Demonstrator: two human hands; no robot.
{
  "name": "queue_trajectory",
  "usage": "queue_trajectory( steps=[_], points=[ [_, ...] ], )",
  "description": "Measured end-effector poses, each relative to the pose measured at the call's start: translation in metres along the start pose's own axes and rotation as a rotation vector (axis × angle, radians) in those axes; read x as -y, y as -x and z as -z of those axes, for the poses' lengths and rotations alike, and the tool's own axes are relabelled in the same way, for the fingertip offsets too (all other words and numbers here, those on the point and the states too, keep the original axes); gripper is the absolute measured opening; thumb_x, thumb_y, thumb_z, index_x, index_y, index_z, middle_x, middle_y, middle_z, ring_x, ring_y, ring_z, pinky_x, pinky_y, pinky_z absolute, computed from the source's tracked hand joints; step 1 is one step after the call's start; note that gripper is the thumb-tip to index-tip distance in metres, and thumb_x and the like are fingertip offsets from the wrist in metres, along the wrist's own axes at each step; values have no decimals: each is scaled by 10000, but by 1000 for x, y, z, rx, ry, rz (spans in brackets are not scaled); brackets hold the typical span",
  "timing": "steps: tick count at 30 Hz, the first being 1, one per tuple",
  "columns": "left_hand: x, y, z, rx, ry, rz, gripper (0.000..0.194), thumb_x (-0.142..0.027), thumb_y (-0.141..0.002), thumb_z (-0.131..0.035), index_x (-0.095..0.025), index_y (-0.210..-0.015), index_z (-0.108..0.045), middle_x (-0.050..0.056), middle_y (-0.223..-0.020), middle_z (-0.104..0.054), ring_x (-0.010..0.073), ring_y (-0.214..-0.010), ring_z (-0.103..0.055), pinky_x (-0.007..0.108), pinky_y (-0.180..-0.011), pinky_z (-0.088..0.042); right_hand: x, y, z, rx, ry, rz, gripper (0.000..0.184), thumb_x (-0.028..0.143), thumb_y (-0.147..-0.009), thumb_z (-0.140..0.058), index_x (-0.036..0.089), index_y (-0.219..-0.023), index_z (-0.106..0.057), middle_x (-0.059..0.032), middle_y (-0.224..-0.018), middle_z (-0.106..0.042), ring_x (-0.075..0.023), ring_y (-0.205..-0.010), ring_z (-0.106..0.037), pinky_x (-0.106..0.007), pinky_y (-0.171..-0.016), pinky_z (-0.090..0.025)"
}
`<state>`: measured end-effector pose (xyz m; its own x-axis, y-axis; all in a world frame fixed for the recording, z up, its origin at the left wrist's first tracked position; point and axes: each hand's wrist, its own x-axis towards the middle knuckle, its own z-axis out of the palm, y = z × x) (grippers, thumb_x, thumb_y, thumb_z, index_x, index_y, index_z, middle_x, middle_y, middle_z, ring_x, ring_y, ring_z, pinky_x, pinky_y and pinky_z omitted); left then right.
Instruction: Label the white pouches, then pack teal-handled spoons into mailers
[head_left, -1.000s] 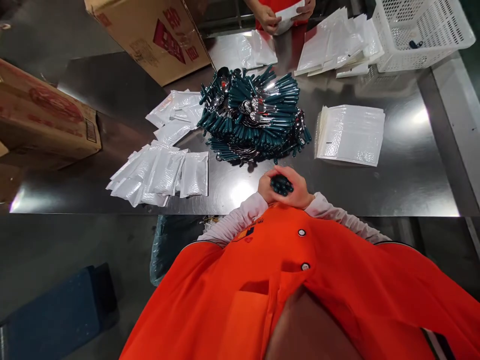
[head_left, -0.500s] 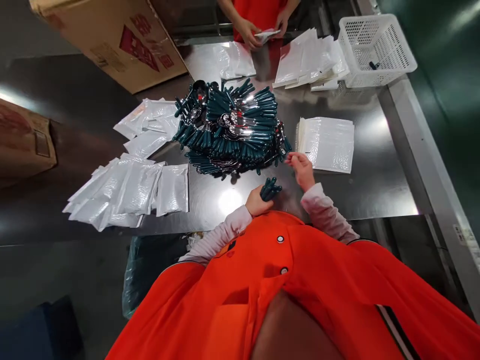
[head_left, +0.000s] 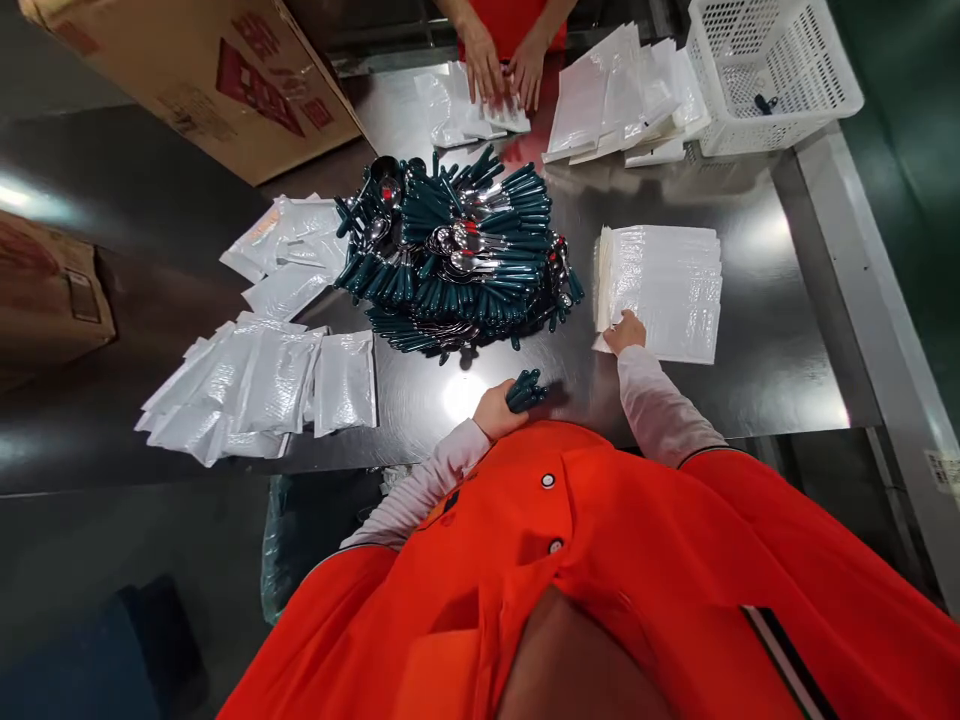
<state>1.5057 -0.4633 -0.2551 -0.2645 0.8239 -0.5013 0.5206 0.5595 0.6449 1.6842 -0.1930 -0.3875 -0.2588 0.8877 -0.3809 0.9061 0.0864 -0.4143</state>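
Observation:
My left hand (head_left: 498, 410) is closed around a bunch of cutlery (head_left: 527, 391) with dark green handles, close to my body at the table's front edge. The far ends of those pieces are hidden in the hand. At the lower left corner of a stack of white padded envelopes (head_left: 664, 285), my right hand (head_left: 626, 332) has its fingers bent and pinching the edge. Beyond my left hand lies a large heap of cutlery (head_left: 469, 265), spoons and forks among it, with the same green handles and shiny metal heads.
Filled white envelopes (head_left: 277, 375) lie in overlapping rows at the left. Cardboard boxes (head_left: 202, 90) stand behind them. Opposite, a co-worker's hands (head_left: 502, 70) press on white packets. More envelopes (head_left: 600, 95) and a white plastic basket (head_left: 780, 75) are at the back right.
My right hand has moved from beside the cutlery heap to the envelope stack's near corner. My left hand keeps the cutlery and has shifted slightly left. The co-worker's hands have lowered onto the packets.

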Motion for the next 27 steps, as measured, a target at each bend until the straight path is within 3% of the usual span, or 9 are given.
queue_trajectory(
  steps=[3,7,11,15,22,27],
  points=[
    [-3,-4,-1,50,-174,-28,292,-216,-809,-719,-157,-1094,-689,111,-1034,-782,260,-967,-743,357,-890,-583,-2,32,-23,100,-15,102,490,113,-936,-567,11,-1415,-555,-185,-1115,-746,-245,-1097,-659,-369,-1039,-461],
    [-8,-27,-9,65,-275,-10,375,-280,-857,-732,-131,-1199,-689,153,-1143,-776,303,-1085,-735,353,-949,-556,12,93,-64,320,-60,285,417,147,-851,-685,139,-1268,-693,-68,-975,-784,-211,-925,-721,-303,-893,-537],
    [3,-56,-23,91,-384,91,482,-421,-871,-735,-153,-1267,-676,142,-1232,-761,323,-1188,-709,339,-996,-539,25,133,-85,349,20,351,237,261,-883,-680,154,-1089,-733,-110,-975,-785,-272,-938,-740,-330,-839,-545],
    [17,-70,-37,158,-452,147,504,-405,-856,-724,-163,-1296,-680,146,-1261,-752,321,-1210,-703,320,-997,-544,28,139,-82,321,118,410,314,360,-895,-701,136,-1115,-708,-135,-1054,-777,-280,-1021,-732,-320,-867,-542],
    [14,-70,-50,170,-498,122,482,-347,-873,-677,-168,-1320,-676,151,-1257,-754,308,-1176,-721,320,-971,-566,31,144,-74,262,248,399,367,305,-938,-618,94,-1229,-695,-204,-1199,-736,-303,-1133,-702,-329,-938,-526],
    [11,-66,-53,261,-555,132,507,-275,-857,-712,-108,-1333,-671,196,-1275,-741,328,-1210,-707,360,-1021,-563,19,137,-67,238,179,244,279,218,-898,-602,145,-1108,-770,-155,-1157,-771,-263,-1104,-722,-334,-963,-533]
  ],
)
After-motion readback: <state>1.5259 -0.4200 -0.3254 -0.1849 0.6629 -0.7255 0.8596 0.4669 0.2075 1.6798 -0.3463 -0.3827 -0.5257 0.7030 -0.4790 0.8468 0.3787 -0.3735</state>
